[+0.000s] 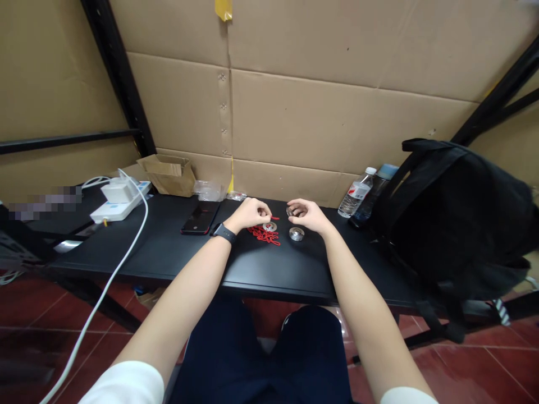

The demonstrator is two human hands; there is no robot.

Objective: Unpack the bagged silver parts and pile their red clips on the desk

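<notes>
My left hand (252,214), with a dark watch on its wrist, is closed in a pinch at the end of a red cord (275,218). Directly beneath it, a bunch of red cord loops (266,235) lies on the black table, and a round silver metal disc (270,226) rests on the loops. Between its thumb and fingertips my right hand (310,215) grips a small silver metal disc (289,211), seen almost edge-on. Just below that hand, several silver discs (296,233) appear stacked on the tabletop.
A phone (196,218), a white power strip (122,205) with a trailing cable and an open cardboard box (170,177) are on the left. Clear plastic bags (209,191) lie at the back. Rightward stand a water bottle (357,193) and a large black backpack (450,224).
</notes>
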